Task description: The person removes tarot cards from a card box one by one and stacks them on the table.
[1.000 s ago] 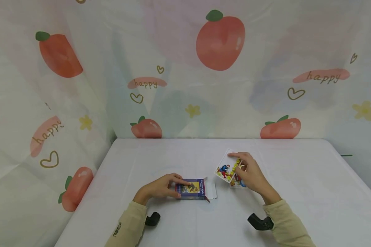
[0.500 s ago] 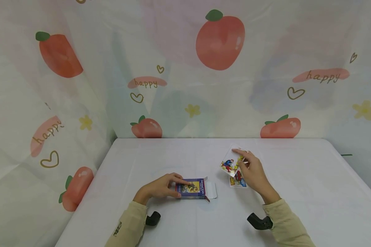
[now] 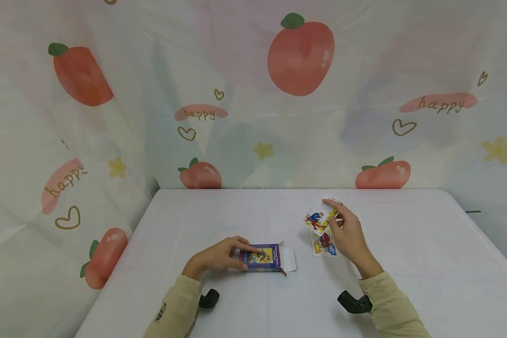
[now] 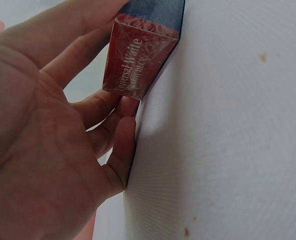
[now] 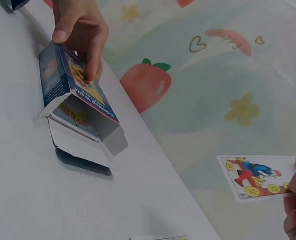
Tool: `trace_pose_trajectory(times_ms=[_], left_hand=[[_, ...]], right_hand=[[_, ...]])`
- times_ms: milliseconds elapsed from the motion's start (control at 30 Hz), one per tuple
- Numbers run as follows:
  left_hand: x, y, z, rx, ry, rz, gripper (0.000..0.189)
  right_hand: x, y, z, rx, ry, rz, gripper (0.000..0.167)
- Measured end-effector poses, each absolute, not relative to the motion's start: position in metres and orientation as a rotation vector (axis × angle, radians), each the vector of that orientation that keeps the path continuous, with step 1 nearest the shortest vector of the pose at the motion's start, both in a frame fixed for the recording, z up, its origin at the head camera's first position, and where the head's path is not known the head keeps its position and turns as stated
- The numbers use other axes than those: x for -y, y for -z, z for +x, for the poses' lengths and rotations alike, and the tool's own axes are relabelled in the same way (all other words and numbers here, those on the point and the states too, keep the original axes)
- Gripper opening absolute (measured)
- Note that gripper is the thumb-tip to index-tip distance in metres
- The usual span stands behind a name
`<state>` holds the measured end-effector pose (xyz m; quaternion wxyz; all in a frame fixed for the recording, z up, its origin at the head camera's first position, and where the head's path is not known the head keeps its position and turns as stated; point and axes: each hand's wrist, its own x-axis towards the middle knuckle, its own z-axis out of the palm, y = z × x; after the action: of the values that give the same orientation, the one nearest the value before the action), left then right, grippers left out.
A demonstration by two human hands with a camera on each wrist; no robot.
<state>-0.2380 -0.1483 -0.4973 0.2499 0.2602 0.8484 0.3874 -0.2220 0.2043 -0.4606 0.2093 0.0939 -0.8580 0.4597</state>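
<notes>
My left hand [image 3: 219, 256] holds the blue tarot card box [image 3: 273, 259] lying on the table, index finger on its printed top and thumb at its near side. In the left wrist view the red end of the box [image 4: 133, 57] reads "Universal Waite". Its flap end stands open to the right, and cards [image 5: 75, 116] show inside in the right wrist view. A tarot card [image 3: 314, 220] with a blue-and-red figure and yellow coins is pinched by my right hand [image 3: 349, 237], tilted above the table. Below it another tarot card [image 3: 324, 246] lies face up, partly overlapped in this view.
A white cloth covers the table [image 3: 219, 310], backed by a curtain [image 3: 245, 84] with fruit and hearts printed on it. Black curved pieces [image 3: 209, 299] stick out beside both beige sleeves [image 3: 175, 305].
My right hand has carried the pinched card to the right and away from me, so more of the card lying below shows. The left hand and the box stay where they were.
</notes>
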Motion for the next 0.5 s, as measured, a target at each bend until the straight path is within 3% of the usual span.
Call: trace_pose_trajectory(times_ms=[500], left_hand=[[0.1483,0.4974,-0.2373,-2.316,-1.050,0.698,0.047]], right_hand=[[-0.2105,0.4613,-0.2230,2.542,-1.309,0.276,0.050]])
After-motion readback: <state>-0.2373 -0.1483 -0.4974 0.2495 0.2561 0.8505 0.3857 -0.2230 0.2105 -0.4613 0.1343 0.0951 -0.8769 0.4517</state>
